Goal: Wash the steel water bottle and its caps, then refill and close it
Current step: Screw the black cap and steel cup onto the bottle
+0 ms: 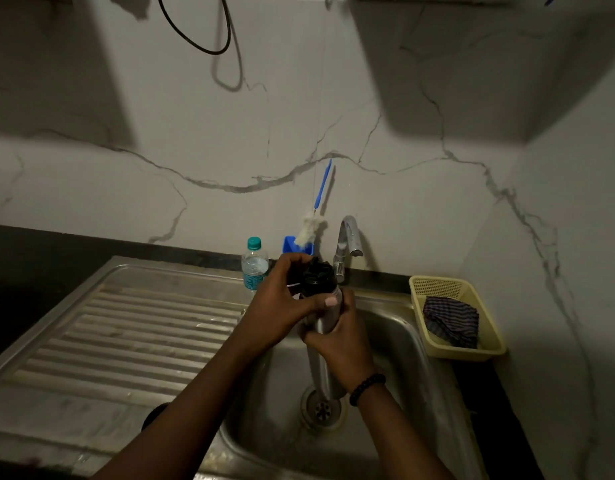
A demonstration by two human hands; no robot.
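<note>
The steel water bottle is held upright over the sink basin. Its black cap sits on top of the neck. My right hand grips the bottle's body from the right side. My left hand curls around the neck and the cap, thumb across the front. The bottle's lower end hangs just above the drain. Much of the bottle's upper body is hidden by my fingers.
A tap stands behind the bottle with no water visible. A bottle brush stands in a blue holder, beside a small plastic bottle. The ribbed drainboard lies left. A yellow basket holding a striped cloth sits right.
</note>
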